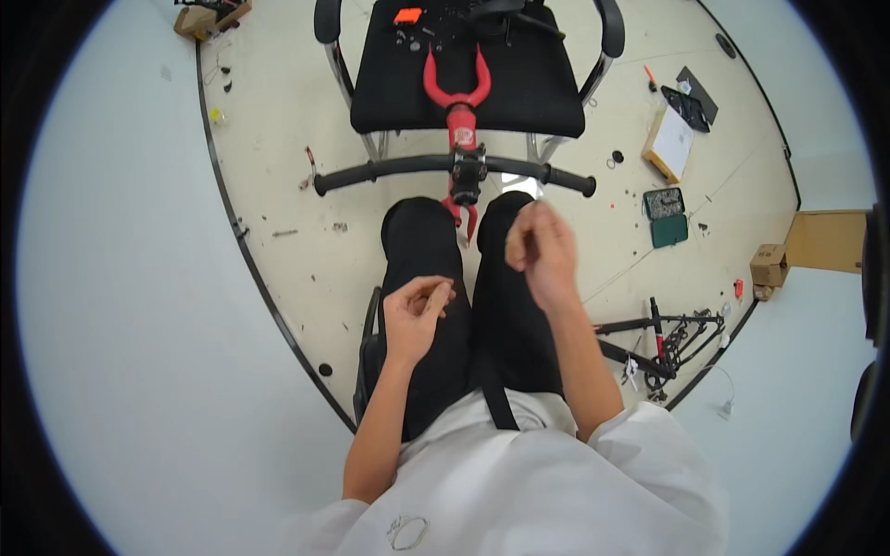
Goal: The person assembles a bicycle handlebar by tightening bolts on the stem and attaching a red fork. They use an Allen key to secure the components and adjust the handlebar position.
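Observation:
My left hand (417,317) is above my left thigh, its fingers curled and the thumb bent against them. To the right and farther forward, my right hand (542,250) hovers over my right knee with curled, slightly blurred fingers. Whatever either hand may be pinching is too small or hidden to make out. Ahead of both hands, a black bicycle handlebar (408,168) lies crosswise, joined by a black stem (468,173) to a red fork (461,97). The fork's prongs rest on a black chair seat (528,83). Another red forked piece (470,221) shows between my knees.
Small metal parts (414,44) and an orange object (407,17) lie on the chair. On the floor at right are a green case (668,232), a white-topped flat box (669,142), a black bicycle frame (663,347) and a cardboard box (769,265). Walls stand on both sides.

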{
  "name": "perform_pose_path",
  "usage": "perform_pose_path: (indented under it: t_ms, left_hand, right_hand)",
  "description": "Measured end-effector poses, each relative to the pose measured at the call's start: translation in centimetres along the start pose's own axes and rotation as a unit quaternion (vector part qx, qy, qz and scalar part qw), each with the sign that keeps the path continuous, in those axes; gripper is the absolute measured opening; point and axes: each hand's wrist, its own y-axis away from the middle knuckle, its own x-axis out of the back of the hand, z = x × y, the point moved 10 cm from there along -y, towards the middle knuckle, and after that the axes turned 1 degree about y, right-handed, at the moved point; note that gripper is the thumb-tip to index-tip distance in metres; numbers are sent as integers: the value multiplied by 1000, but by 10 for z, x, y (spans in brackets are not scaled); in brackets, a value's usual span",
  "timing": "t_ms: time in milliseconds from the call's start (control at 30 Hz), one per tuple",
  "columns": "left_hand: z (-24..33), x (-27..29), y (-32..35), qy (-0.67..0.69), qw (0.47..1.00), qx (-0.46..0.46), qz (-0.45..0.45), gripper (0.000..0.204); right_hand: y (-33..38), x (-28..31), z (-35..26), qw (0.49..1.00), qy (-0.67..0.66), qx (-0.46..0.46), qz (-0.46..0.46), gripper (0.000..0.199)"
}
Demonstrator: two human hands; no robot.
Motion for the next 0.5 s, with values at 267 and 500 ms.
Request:
perform_pose_path:
  t_ms: [267, 500]
  left_hand:
    - [9, -16, -3, -12, 999, -41, -28, 18]
    - [1, -7, 3, -12, 1000, -16, -23, 18]
  right_hand:
    - [-15, 33, 73, 977, 208, -19, 44, 36]
    - [4, 6, -6, 990, 122, 38, 60, 36]
